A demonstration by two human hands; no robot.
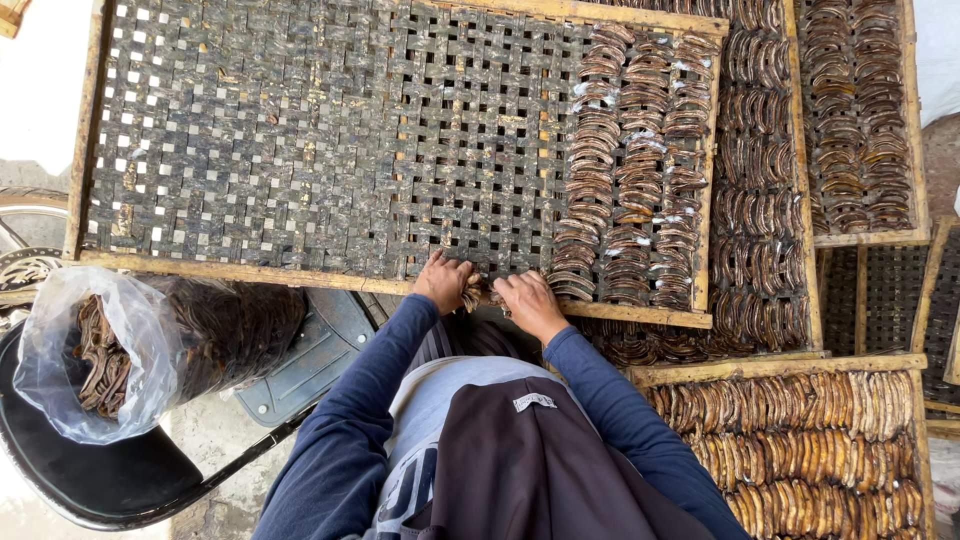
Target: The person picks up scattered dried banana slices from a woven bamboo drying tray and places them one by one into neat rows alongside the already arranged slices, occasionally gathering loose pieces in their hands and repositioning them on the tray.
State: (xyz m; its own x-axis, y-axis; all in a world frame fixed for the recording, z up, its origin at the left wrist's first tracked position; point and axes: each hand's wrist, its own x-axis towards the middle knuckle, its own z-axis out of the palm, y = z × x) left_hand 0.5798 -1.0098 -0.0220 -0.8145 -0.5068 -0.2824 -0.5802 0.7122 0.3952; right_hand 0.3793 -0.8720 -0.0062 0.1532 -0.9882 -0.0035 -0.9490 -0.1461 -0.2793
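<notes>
We are laying dark curved dried strips (478, 291) onto a woven lattice drying tray with a pale wooden frame (300, 150). Both hands work at the tray's near edge. Our left hand (444, 281) and right hand (528, 302) are each curled around a small bunch of the strips, fingers closed on it; the view is poor there, so whether it is 1 shared bunch or 2 we cannot tell for sure.

Done so far: about 3 columns of curved brown strips (635, 170) fill the right part of the tray, overlapping closely from far edge to near edge. Our hands sit just left of the nearest filled column.

Left to do: the larger part of the lattice, from the middle to the left edge, is bare. We judge the tray roughly a quarter filled.

Supply: a clear plastic bag (90, 350) on a black chair seat (90, 480) to our left holds many more strips and looks fairly full.

Other trays to the right, 1 with dark strips (860, 120) and 1 with lighter yellow-brown strips (800, 450), look fully laid.
</notes>
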